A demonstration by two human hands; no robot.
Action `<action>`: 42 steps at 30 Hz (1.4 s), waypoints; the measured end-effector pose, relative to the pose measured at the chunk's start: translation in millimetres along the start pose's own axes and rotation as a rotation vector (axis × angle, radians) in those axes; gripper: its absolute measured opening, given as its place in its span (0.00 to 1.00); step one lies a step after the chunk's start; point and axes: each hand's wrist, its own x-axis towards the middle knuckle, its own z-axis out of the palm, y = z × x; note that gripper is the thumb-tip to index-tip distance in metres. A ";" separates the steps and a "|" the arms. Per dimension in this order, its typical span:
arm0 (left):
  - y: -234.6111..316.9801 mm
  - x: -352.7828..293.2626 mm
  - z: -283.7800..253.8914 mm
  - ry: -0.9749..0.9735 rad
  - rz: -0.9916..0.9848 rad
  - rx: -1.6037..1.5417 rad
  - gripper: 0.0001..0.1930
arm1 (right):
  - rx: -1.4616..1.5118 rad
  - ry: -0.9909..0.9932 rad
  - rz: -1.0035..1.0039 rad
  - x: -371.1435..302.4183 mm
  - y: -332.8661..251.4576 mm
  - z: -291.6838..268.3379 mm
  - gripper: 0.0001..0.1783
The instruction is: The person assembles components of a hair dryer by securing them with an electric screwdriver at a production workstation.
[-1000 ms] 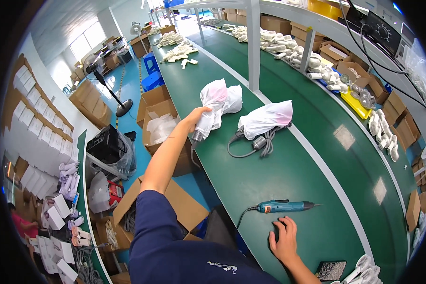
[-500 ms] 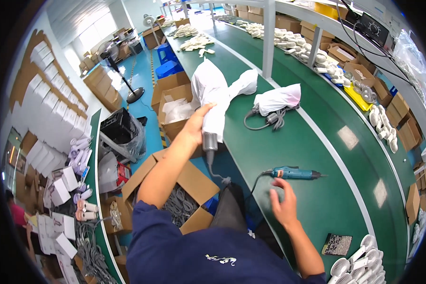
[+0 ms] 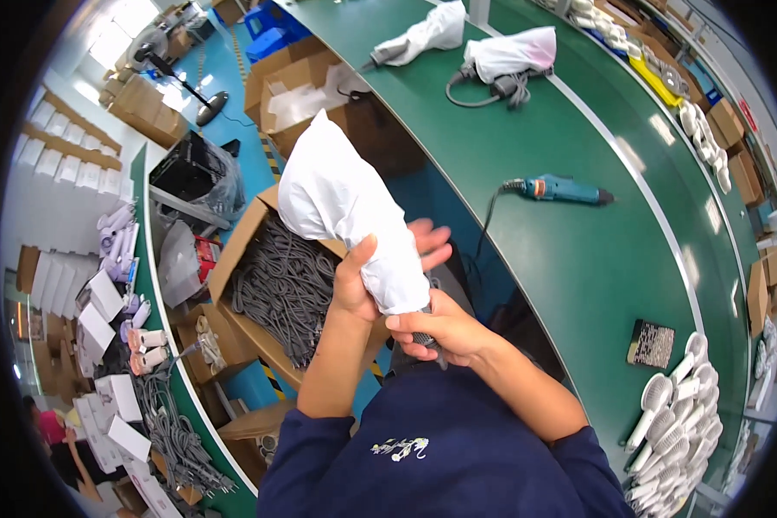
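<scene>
White bag [image 3: 341, 198] held in left grip [image 3: 354, 287], far fingers extended; right grip [image 3: 449, 331] apparently closed around grey handle [image 3: 422, 337] below

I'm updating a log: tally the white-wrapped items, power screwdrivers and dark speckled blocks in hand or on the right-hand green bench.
White-wrapped items: 3
Power screwdriver: 1
Dark speckled block: 1
Total: 5
</scene>
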 end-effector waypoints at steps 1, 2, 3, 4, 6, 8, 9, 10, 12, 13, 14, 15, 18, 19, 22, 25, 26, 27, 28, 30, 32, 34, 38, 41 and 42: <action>-8.2 1.1 -3.9 -0.077 -0.029 -0.143 0.18 | 0.038 0.004 0.010 -1.1 8.8 -5.2 0.13; -7.3 3.6 -7.3 0.060 -0.027 -0.055 0.13 | -0.163 0.051 -0.013 -7.6 12.1 -9.2 0.11; -8.9 3.6 -6.5 0.140 0.001 -0.052 0.15 | -0.427 0.170 -0.033 -18.4 20.1 -9.1 0.10; -8.5 3.4 -9.7 0.159 0.019 -0.082 0.16 | -0.594 0.245 -0.144 -27.2 32.7 -11.4 0.11; -15.3 10.8 -12.3 0.185 0.025 -0.128 0.19 | -0.812 0.362 -0.257 -34.0 38.2 -19.9 0.24; -34.5 11.2 -8.5 0.197 -0.064 -0.053 0.19 | -0.417 0.292 -0.130 -23.6 36.6 -25.2 0.22; -41.5 11.3 -9.4 0.189 -0.125 0.034 0.19 | -0.198 0.241 0.004 -20.5 31.4 -26.7 0.20; -45.1 14.9 -16.2 0.145 -0.170 0.018 0.18 | -0.087 0.122 0.023 -19.4 32.7 -37.5 0.17; -56.6 16.0 -17.2 0.128 -0.209 -0.027 0.18 | 0.020 0.101 0.052 -24.6 45.5 -49.5 0.16; -61.0 15.9 -16.7 0.111 -0.217 -0.062 0.17 | 0.110 0.055 0.085 -28.3 49.1 -52.8 0.16; -66.1 16.1 -21.0 -0.002 -0.241 -0.178 0.16 | 0.174 0.032 0.103 -32.4 49.9 -54.2 0.14; -73.3 17.1 -24.8 0.008 -0.244 -0.184 0.16 | 0.182 0.035 0.111 -36.1 50.3 -55.5 0.14; -82.6 18.5 -27.9 -0.150 -0.214 -0.443 0.13 | 0.250 -0.018 0.097 -40.4 57.0 -58.7 0.09; -82.1 18.2 -28.5 -0.139 -0.218 -0.446 0.13 | 0.262 -0.016 0.101 -40.8 58.2 -56.7 0.09; -79.3 22.6 -27.5 0.004 -0.268 -0.137 0.07 | -0.077 0.186 0.043 -41.4 59.8 -53.0 0.09; -79.6 17.5 -18.0 -0.062 -0.288 -0.183 0.06 | 0.347 -0.035 0.095 -42.6 62.5 -59.2 0.10; -79.9 19.2 -17.3 -0.072 -0.299 -0.197 0.05 | 0.270 -0.040 0.040 -41.5 63.2 -57.5 0.11; -79.0 20.7 -15.0 -0.069 -0.309 -0.197 0.05 | 0.192 -0.044 -0.015 -41.3 63.5 -56.5 0.11; -77.0 22.3 -11.7 -0.079 -0.260 -0.251 0.06 | 0.197 -0.046 -0.017 -42.2 61.5 -57.2 0.11; -78.5 26.7 -11.9 -0.200 -0.221 -0.403 0.08 | 0.231 -0.107 0.065 -44.8 56.5 -58.3 0.13; -82.4 42.3 -16.7 -0.467 -0.243 -0.489 0.09 | 0.179 -0.105 0.065 -45.4 61.0 -50.9 0.14; -78.7 51.9 -17.1 -0.771 -0.245 -0.514 0.12 | -0.101 -0.040 0.047 -48.4 60.5 -48.5 0.17; -65.4 39.0 -15.1 -0.280 -0.067 -0.347 0.08 | -0.350 0.231 -0.051 -65.3 63.0 -52.0 0.19; -60.7 39.1 -21.4 -0.135 -0.061 -0.488 0.09 | -0.409 0.201 -0.037 -77.1 73.5 -49.3 0.16; -60.3 38.4 -27.1 -0.146 -0.053 -0.547 0.10 | -0.423 0.196 -0.153 -78.9 75.5 -45.4 0.16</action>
